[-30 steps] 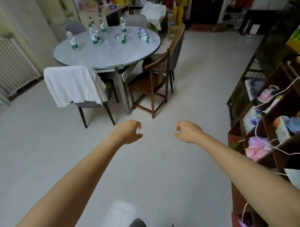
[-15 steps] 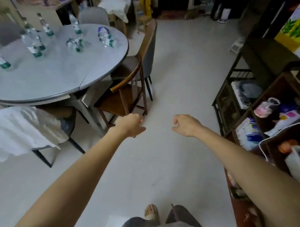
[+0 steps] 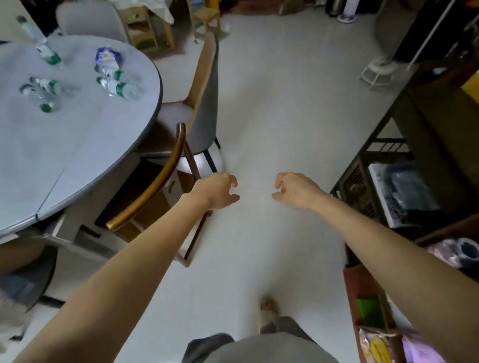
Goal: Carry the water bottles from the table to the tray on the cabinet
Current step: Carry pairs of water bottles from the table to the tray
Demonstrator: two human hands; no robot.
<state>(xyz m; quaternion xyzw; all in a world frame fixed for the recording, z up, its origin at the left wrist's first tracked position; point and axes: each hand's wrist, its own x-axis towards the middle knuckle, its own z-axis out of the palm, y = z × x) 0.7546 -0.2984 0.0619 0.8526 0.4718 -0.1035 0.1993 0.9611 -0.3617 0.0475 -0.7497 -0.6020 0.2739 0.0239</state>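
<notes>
Both of my hands are out in front of me over the pale floor (image 3: 271, 112), and neither has hold of anything: the left hand (image 3: 215, 191) hangs with its fingers loosely curled, thumb pointing inward, and the right hand (image 3: 294, 190) mirrors it, fingers bent slackly with a small gap between thumb and forefinger. The two are near each other but apart. From this one head view, the water bottles (image 3: 118, 86) are on the round grey table (image 3: 69, 149) at my left, gathered toward its far edge: one upright (image 3: 39, 45) near the back, a pair lying down (image 3: 41, 94) further left, and more lying close to the right edge beside a blue-and-white packet (image 3: 107, 55). They are blurred, so I cannot count them for sure. A wooden chair (image 3: 162, 181) is tucked under the near right edge of the table, just beside my left wrist, with a grey padded chair (image 3: 205, 101) behind it. Dark shelves (image 3: 368, 163) with mixed goods line my right.
</notes>
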